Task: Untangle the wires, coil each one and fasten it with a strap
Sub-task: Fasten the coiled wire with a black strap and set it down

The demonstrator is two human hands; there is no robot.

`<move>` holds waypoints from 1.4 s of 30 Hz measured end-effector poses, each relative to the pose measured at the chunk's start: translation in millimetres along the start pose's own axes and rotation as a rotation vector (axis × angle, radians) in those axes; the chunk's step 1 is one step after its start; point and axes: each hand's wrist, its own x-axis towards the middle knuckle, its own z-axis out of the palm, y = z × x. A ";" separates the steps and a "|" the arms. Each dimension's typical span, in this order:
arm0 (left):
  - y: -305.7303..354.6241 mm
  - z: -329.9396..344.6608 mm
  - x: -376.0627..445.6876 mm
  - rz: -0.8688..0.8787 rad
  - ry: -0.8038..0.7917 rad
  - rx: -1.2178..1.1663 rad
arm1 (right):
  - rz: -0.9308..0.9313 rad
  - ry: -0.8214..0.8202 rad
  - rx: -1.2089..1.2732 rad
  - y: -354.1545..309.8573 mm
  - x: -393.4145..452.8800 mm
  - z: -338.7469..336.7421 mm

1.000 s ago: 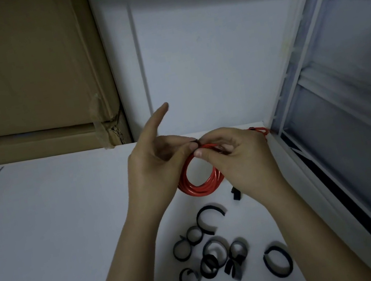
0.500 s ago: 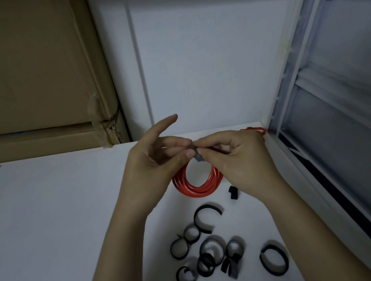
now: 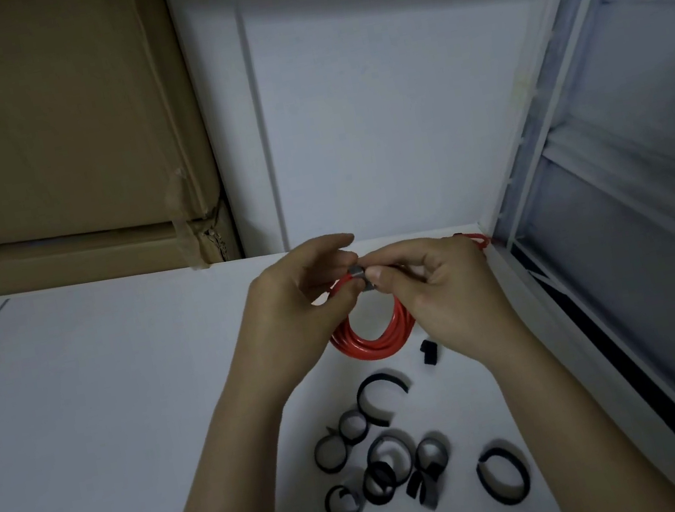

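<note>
A coiled red wire (image 3: pixel 375 341) hangs upright between both hands above the white table (image 3: pixel 84 413). A dark strap (image 3: pixel 361 277) is wrapped round the top of the coil. My left hand (image 3: pixel 291 313) pinches the coil at the strap, its fingers curled over. My right hand (image 3: pixel 436 288) pinches the strap from the right side. Another bit of red wire (image 3: pixel 477 239) lies behind my right hand at the table's back right corner. Several loose black straps (image 3: pixel 385 459) lie curled on the table below the coil.
A cardboard box (image 3: pixel 44 140) stands at the back left. The white wall (image 3: pixel 382 112) rises behind the table. A white-framed window or shelf unit (image 3: pixel 615 206) runs along the right edge. One small black strap piece (image 3: pixel 428 352) lies near my right wrist.
My left index finger, raised a second ago, has curled down onto the strap. The strap now sits wrapped round the coil's top. Both hands stay in the same place.
</note>
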 end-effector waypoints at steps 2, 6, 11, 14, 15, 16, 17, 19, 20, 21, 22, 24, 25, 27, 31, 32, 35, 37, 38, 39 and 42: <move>-1.3 -1.1 0.1 0.014 0.012 0.075 | -0.004 -0.003 -0.017 1.2 0.3 0.0; -2.9 -1.3 1.7 0.014 0.013 0.267 | -0.007 0.016 -0.025 3.9 0.0 1.4; -0.9 5.6 -1.1 0.023 0.010 0.408 | 0.083 0.055 0.076 8.0 2.0 -0.9; 0.4 10.3 -1.5 0.091 0.027 0.564 | 0.076 0.054 0.111 7.7 1.4 1.5; 0.6 11.4 -1.2 0.106 0.041 0.581 | 0.073 0.058 0.105 7.1 1.1 2.8; 0.2 12.0 -0.8 0.108 0.047 0.575 | 0.066 0.062 0.080 6.6 1.0 3.8; -0.9 12.4 -0.5 0.104 0.046 0.565 | 0.051 0.060 0.033 5.9 0.5 4.0; -3.3 12.8 -0.2 0.085 0.031 0.555 | 0.013 0.041 -0.091 4.7 -1.2 1.7; -4.7 13.0 -0.2 0.077 0.027 0.541 | 0.009 0.025 -0.141 5.1 -2.2 -1.1; -5.8 13.0 -0.4 0.069 0.026 0.516 | 0.035 -0.003 -0.164 6.6 -4.2 -4.9; -6.7 13.1 -0.2 0.060 0.030 0.483 | 0.088 -0.052 -0.163 8.3 -6.4 -8.8; -8.8 13.8 0.5 0.041 0.040 0.417 | 0.218 -0.175 -0.121 10.1 -12.8 -12.4; -9.3 14.7 0.1 0.035 0.045 0.394 | 0.247 -0.193 -0.106 11.5 -16.8 -11.9; -9.2 18.9 -2.0 0.040 0.053 0.377 | 0.234 -0.127 -0.101 15.2 -24.3 -8.9; -7.0 39.6 -8.4 0.040 0.085 0.313 | 0.242 0.061 -0.080 25.6 -36.3 -13.4; -6.3 45.0 -8.0 0.016 0.075 0.300 | 0.266 0.087 -0.065 29.8 -38.0 -18.8; -5.4 56.5 -1.4 -0.087 -0.014 0.341 | 0.369 0.207 -0.089 47.1 -37.6 -44.0; -5.6 59.0 7.0 -0.121 -0.033 0.370 | 0.475 0.343 -0.073 60.2 -30.6 -64.7; -5.8 59.7 11.4 -0.138 -0.037 0.387 | 0.522 0.389 -0.083 67.9 -26.5 -74.3; -6.4 59.9 15.1 -0.157 -0.045 0.411 | 0.560 0.409 -0.121 76.1 -22.1 -82.2; -9.8 60.0 22.0 -0.209 -0.077 0.464 | 0.620 0.352 -0.252 101.8 -14.3 -93.8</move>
